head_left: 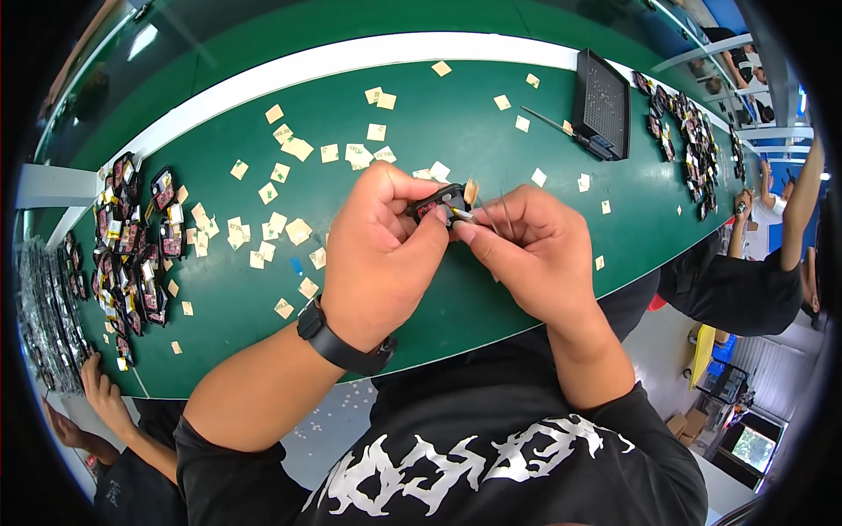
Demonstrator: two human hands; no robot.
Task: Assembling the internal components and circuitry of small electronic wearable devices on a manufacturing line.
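Observation:
My left hand [377,250], with a black watch [338,340] on its wrist, grips a small black plastic housing [452,195] above the table. Part of a reddish board shows inside the housing, and a tan flap [472,192] stands up at its right end. My right hand [548,259] has thumb and forefinger pinched at the housing's right side, beside a small yellow-and-white part. Thin metal tweezers [506,215] stick up between the right fingers. My fingers hide much of the housing.
Small cream paper squares [298,231] lie scattered over the green table [412,324]. Piles of similar black housings sit at left [132,237] and right [697,145]. A black tray [602,96] and a screwdriver [561,127] lie at the back right. Other people work on both sides.

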